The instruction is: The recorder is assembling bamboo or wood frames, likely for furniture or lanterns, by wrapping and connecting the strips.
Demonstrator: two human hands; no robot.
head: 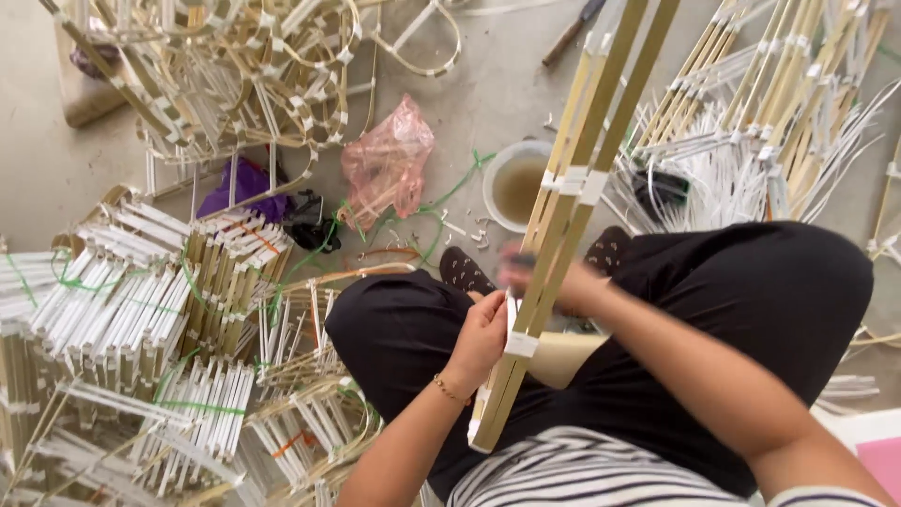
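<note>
We hold one bundle of bamboo strips (563, 202) slanting across our lap, about four strips bound by white tape bands. Our left hand (481, 336) curls closed around it near the lower band, forearm angled up. Our right hand (537, 272) is blurred behind the strips; we cannot tell its grip. One bowl (514, 183) sits on the floor (488, 84) beyond.

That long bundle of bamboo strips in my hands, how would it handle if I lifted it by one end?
The bamboo strip bundle is probably light, since the left hand alone grips it. It looks fairly stiff, its strips running straight, though the long far end may flex. The white tape bindings likely keep strips together.
</note>
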